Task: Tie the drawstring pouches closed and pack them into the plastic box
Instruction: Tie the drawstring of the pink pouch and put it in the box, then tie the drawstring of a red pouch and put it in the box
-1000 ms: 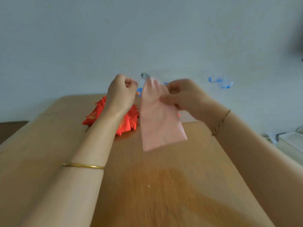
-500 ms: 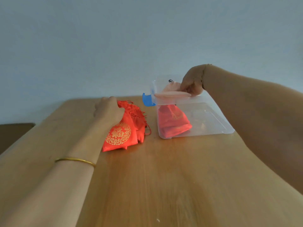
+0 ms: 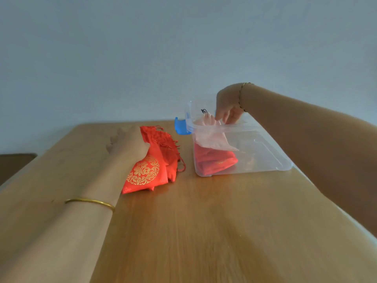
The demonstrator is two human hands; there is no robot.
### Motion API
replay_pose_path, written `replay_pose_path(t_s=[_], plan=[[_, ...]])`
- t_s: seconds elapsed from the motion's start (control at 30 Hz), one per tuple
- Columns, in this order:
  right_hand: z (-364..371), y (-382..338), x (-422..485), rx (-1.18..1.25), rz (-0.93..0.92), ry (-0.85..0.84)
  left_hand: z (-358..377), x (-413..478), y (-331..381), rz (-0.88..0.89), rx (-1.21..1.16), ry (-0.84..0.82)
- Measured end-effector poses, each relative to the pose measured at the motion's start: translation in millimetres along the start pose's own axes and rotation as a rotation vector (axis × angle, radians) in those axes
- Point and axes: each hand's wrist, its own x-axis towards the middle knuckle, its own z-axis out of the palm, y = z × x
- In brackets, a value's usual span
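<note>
The right hand (image 3: 228, 107) hung over the plastic box (image 3: 265, 160), fingers loosely parted just above the pink pouch (image 3: 212, 137) lying inside on a red pouch (image 3: 214, 163). The left hand (image 3: 128, 141) rested on the loose red pouches (image 3: 151, 170) beside it, grip unclear.

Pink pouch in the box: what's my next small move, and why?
Probably lift the right hand clear of the plastic box: the pink pouch already lies inside on a red pouch, while the left hand rests on the red pile beside it.
</note>
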Motion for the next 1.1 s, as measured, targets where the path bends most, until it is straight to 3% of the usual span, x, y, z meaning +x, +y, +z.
replay_pose_path(t_s=[0.13,0.27,0.33,0.43,0.57,0.73,0.87,1.1], plan=[[11,-13,-7,0.251,-0.087,-0.313,4,1,-3,-0.055,-0.032,0.024],[21,-19,-12,0.169,-0.135,-0.403,8,3,-4,-0.061,-0.006,0.015],[17,-19,-20,0.189,-0.148,-0.33,10,3,-7,-0.054,-0.004,0.02],[10,-21,-38,0.21,-0.186,-0.048,8,-4,-9,-0.026,-0.053,0.125],[12,-24,-75,0.394,-0.403,0.251,-10,-18,-4,0.05,-0.128,0.247],[49,-24,-117,0.536,-0.662,0.289,-50,-48,15,0.286,-0.39,0.119],[80,-16,-125,0.443,-0.626,0.292,-80,-88,36,0.388,-0.588,-0.053],[99,22,-141,0.409,-0.571,0.399,-80,-131,53,0.434,-0.842,-0.101]])
